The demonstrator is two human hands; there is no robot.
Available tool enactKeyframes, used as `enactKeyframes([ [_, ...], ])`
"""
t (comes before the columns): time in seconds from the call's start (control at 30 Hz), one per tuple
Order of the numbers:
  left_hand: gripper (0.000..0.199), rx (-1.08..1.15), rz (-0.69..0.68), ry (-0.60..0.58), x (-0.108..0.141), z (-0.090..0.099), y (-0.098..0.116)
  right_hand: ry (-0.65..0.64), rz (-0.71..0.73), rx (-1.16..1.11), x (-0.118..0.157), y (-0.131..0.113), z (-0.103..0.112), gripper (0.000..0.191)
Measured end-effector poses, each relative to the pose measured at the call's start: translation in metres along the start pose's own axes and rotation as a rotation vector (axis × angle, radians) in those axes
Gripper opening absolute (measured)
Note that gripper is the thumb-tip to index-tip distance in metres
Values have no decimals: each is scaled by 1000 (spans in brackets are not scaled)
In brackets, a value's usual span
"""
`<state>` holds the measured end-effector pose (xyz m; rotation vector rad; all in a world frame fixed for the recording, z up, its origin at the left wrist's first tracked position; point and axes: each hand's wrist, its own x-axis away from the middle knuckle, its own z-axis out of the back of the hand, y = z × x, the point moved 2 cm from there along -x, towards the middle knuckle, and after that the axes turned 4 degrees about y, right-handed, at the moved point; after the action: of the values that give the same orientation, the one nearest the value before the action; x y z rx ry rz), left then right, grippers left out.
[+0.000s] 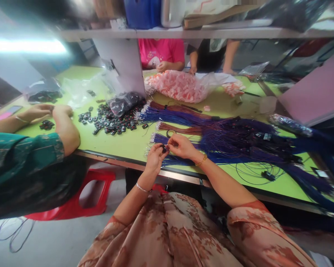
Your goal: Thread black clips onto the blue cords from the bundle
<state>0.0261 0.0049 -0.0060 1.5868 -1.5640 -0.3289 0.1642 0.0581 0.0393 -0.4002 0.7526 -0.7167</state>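
Near the front edge of the green table, my left hand (155,159) pinches a small black part (164,148). My right hand (183,147) is closed at the right side of that part, its thumb and fingertips pressed together; what they grip is too small to make out. Under and behind my hands lie bundles of blue wires (180,118) and brown wires (180,128) with pale ends to the left. A pile of small black parts (114,120) is spread on the table to the left, beyond my left hand.
A co-worker's arm in a green sleeve (25,157) is at the left, above a red stool (96,193). Two people are across the table (117,144), behind a bag of pink pieces (180,86). A shelf (100,34) crosses above. Dark wires (239,137) cover the right side.
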Motion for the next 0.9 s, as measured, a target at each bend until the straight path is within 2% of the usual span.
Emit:
enactKeyframes([
  [0.6, 12, -92, 34, 2, 0, -3, 1, -126, 209, 271, 3, -4, -8, 9],
  [0.9, 14, -95, -23, 44, 1, -2, -1, -180, 111, 272, 4, 0, -8, 11],
])
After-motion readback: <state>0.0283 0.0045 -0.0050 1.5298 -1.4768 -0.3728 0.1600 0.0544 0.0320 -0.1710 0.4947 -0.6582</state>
